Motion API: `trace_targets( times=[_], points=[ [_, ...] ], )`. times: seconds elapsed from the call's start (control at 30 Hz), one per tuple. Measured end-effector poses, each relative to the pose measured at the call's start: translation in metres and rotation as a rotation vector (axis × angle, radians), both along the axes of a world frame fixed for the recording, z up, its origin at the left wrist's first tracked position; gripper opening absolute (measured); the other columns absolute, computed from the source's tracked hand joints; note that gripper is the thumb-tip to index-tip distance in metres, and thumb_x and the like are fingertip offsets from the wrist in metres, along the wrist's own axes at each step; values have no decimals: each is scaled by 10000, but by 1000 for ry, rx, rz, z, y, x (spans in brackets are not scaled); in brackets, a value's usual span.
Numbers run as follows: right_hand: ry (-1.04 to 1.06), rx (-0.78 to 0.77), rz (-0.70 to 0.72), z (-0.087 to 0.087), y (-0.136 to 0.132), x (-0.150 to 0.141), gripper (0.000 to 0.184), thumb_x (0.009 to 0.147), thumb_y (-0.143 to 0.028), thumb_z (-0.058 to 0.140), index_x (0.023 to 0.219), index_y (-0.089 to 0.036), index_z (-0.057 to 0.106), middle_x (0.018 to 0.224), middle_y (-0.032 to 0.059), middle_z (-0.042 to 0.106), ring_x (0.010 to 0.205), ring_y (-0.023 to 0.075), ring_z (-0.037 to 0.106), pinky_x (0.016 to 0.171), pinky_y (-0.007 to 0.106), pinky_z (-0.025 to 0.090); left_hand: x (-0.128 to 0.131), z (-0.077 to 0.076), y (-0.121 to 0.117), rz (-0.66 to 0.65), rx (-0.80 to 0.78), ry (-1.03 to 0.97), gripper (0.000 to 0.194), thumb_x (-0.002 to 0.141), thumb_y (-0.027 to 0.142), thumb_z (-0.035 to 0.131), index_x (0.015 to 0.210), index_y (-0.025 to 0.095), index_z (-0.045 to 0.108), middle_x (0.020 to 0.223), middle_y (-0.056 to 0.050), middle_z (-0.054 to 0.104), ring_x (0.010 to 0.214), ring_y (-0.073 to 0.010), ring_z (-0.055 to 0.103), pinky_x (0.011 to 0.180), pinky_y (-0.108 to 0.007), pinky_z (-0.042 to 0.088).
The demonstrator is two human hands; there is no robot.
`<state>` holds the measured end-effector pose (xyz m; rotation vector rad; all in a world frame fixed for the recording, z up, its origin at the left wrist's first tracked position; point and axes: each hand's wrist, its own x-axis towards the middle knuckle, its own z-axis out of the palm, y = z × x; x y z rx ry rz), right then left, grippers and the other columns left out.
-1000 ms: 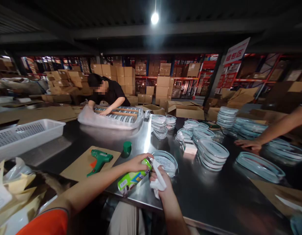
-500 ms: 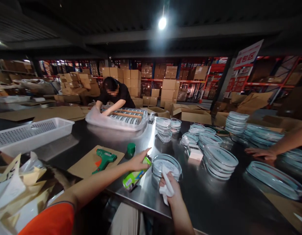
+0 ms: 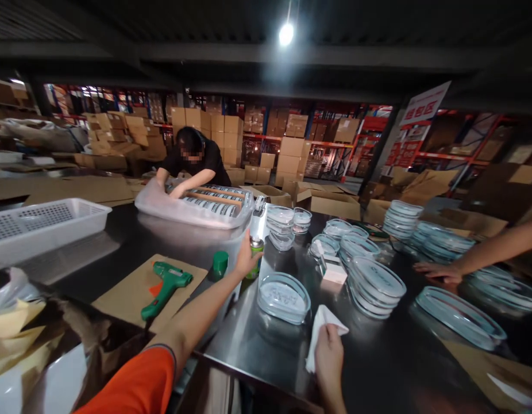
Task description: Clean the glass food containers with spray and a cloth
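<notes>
In front of me spreads the table — a smooth dark metal surface with a dull gleam, its near edge close below my hands. Toward its far edge sits a long tray wrapped in cloudy, wrinkled plastic, with rows of rounded pieces between brown strips. Near the surface's left side stands a rectangular basket, rigid white plastic punched with holes. Closer to the near edge, left of my forearm, lies a flat, matte brown cardboard sheet. Right of the middle rises a stack of oval dishes, clear, slick and bluish at the rims.

One oval dish sits apart, flat on the surface near its near edge, between my hands and touching neither; the marks on its base are too blurred to read. A green glue gun, hard and angular, rests on the cardboard. My left hand is wrapped around a green spray can, an upright cylinder farther from the near edge than the dish; whether its base touches the metal I can't tell. My right hand grips a soft, folded white cloth — just right of the dish. Smallest is a squat green cap, left of the can.
</notes>
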<state>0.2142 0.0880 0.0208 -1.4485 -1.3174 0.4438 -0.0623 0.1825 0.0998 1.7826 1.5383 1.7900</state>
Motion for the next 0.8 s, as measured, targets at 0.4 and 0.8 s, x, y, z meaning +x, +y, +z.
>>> trace_targets(
  times=[0.4, 0.8],
  points=[
    [-836, -19, 329, 64, 44, -71, 415, 802, -113, 380, 1050, -220, 696, 1030, 116, 612, 981, 263, 520, 845, 377, 363, 56, -87, -55, -158, -197, -220, 1118, 482, 515, 826, 1414, 166, 316, 1423, -193, 385, 1340, -406, 345, 1108, -573, 286],
    [-1132, -63, 618, 68, 63, -65, 353, 847, -96, 424, 950, -227, 735, 1040, 109, 599, 1009, 264, 480, 860, 408, 293, 39, -86, -48, -523, -474, -357, 1098, 479, 379, 869, 1421, 146, 356, 1409, -163, 482, 1286, -355, 450, 1115, -480, 325]
  ],
)
